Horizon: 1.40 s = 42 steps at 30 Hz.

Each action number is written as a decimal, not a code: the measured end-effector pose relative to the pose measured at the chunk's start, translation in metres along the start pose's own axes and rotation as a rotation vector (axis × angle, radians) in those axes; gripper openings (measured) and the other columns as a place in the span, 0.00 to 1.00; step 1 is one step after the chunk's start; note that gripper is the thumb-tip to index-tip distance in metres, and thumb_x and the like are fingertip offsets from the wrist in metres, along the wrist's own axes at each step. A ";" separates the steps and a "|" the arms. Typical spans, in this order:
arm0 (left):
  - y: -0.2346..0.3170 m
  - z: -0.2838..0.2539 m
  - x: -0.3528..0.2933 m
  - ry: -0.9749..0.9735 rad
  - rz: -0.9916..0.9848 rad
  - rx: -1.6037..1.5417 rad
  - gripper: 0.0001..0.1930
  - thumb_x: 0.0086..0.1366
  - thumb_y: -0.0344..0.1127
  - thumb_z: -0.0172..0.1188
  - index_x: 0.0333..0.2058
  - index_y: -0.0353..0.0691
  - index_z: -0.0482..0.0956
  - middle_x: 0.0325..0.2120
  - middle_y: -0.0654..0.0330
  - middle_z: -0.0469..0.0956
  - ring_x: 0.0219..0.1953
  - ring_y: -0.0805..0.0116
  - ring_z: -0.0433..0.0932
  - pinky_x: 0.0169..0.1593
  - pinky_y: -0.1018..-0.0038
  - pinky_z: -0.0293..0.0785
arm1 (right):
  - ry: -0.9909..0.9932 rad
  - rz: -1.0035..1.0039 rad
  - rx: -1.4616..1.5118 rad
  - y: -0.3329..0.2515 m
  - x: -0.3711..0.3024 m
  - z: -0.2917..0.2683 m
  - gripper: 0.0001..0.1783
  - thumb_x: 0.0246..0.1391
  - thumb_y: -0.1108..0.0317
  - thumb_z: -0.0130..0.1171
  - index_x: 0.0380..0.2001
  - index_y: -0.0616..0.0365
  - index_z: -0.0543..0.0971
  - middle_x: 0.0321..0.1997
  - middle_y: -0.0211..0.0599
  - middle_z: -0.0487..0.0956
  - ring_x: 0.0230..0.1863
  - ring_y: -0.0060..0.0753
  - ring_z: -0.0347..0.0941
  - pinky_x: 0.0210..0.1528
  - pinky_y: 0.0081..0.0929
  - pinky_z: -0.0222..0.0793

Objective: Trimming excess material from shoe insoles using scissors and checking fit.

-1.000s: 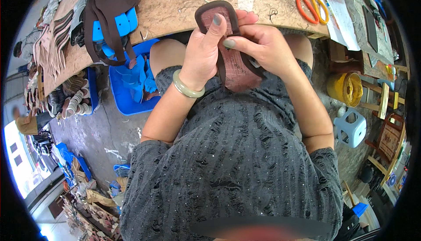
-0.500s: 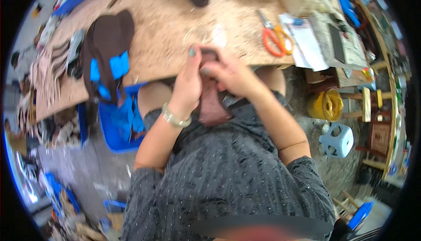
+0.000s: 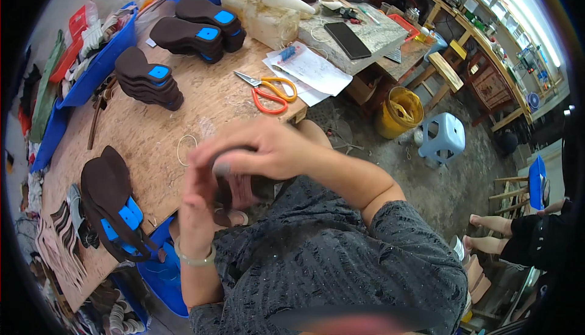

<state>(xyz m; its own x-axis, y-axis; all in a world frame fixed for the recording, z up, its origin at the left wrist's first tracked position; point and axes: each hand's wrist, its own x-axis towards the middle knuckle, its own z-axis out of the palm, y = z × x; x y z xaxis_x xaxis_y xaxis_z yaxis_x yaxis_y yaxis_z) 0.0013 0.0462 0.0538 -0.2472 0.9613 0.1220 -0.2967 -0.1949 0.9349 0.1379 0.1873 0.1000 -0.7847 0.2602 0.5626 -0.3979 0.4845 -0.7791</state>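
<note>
Both hands are on a brown insole-shaped piece (image 3: 242, 190) above my lap. Its mauve-brown lower part shows below the fingers, and a curved dark edge shows beneath my right thumb. My right hand (image 3: 268, 146) wraps over the top, the thumb pressed on the near side. At the other edge my left hand (image 3: 198, 198) grips it with fingers upward, somewhat blurred. How the fingertips meet is hidden. Left of the hands, on the table (image 3: 155, 134), lies a stack of dark brown insoles (image 3: 105, 179) with blue patches. Another insole stack (image 3: 137, 70) stands farther back.
Orange-handled scissors (image 3: 268, 93) lie beside paper sheets (image 3: 311, 74) on the right. A phone (image 3: 347, 39) rests on a slab. Pale strips (image 3: 58, 243) hang at the left edge. A yellow bucket (image 3: 399, 112) and a light-blue stool (image 3: 442, 137) stand on the floor. Another person's legs (image 3: 487, 237) show right.
The view has swung to the right, showing more of the room and table. My right hand now reaches over the top of the piece, and less of the piece shows.
</note>
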 end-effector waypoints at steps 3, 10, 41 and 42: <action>0.023 -0.039 -0.015 -0.151 0.307 0.310 0.48 0.59 0.74 0.35 0.55 0.28 0.63 0.52 0.49 0.69 0.57 0.59 0.68 0.58 0.65 0.64 | 0.236 -0.348 -0.344 -0.034 0.006 -0.038 0.16 0.58 0.60 0.56 0.42 0.61 0.80 0.50 0.45 0.79 0.50 0.38 0.76 0.51 0.31 0.65; 0.033 -0.006 0.010 -0.178 -0.321 -1.089 0.37 0.66 0.66 0.36 0.51 0.32 0.66 0.41 0.53 0.74 0.45 0.60 0.75 0.50 0.67 0.72 | -0.116 -0.803 -0.655 0.008 0.003 0.037 0.20 0.46 0.49 0.63 0.42 0.44 0.80 0.52 0.30 0.77 0.55 0.40 0.72 0.55 0.41 0.60; -0.030 -0.006 0.063 0.279 0.066 -0.400 0.30 0.68 0.49 0.51 0.60 0.37 0.58 0.24 0.68 0.59 0.26 0.79 0.60 0.34 0.81 0.63 | 0.380 0.293 -0.079 0.088 -0.043 0.076 0.21 0.57 0.50 0.53 0.42 0.57 0.74 0.27 0.52 0.78 0.30 0.53 0.76 0.31 0.40 0.69; -0.029 0.002 0.063 0.277 0.063 -0.400 0.30 0.68 0.49 0.51 0.60 0.37 0.58 0.24 0.68 0.59 0.26 0.79 0.60 0.34 0.81 0.63 | 0.298 0.317 -0.029 0.086 -0.044 0.069 0.24 0.54 0.49 0.57 0.44 0.56 0.74 0.31 0.53 0.78 0.34 0.54 0.77 0.34 0.41 0.70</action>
<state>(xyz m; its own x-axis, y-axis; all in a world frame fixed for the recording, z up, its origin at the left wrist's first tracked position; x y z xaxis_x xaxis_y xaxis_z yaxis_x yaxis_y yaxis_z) -0.0034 0.1134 0.0349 -0.4960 0.8678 0.0308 -0.5904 -0.3630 0.7208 0.1056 0.1595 -0.0111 -0.6931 0.6273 0.3552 -0.1421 0.3642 -0.9204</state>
